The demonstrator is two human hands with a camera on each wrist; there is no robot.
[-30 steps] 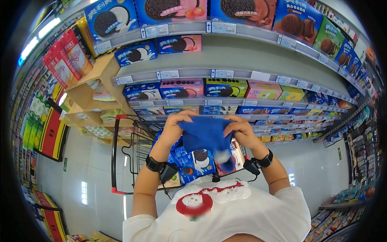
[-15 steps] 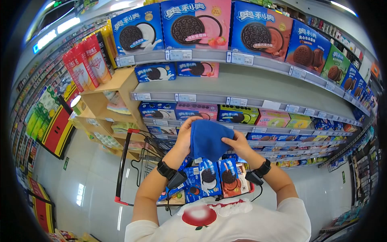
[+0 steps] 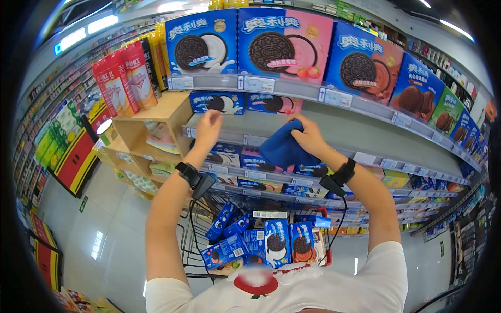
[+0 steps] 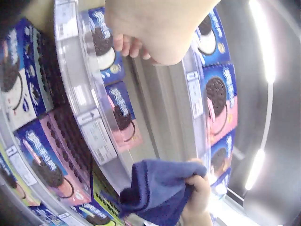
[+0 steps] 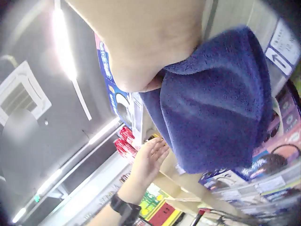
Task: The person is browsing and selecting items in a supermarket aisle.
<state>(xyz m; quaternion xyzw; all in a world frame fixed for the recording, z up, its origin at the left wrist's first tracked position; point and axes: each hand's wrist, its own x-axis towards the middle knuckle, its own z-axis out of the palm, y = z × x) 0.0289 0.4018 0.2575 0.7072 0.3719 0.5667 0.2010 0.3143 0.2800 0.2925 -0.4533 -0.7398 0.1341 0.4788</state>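
A folded dark blue cloth hangs from my right hand, whose thumb and fingers pinch its upper edge in front of the half-filled shelf. In the right wrist view the cloth fills the middle and hides the right fingers. My left hand is raised to the left with nothing in it, fingers loosely bent, in front of a small blue cookie box. Beside that box stands a blue and pink one. The left wrist view shows the cloth below the left hand.
Large cookie boxes line the shelf above, with price tags along its edge. A shopping cart holding several cookie boxes stands below, close to the body. Red packages stand on a wooden rack at left.
My left hand has let go of the cloth and moved up and left. My right hand has lifted the cloth, which now hangs folded. The view has tilted up, showing more of the upper shelf.
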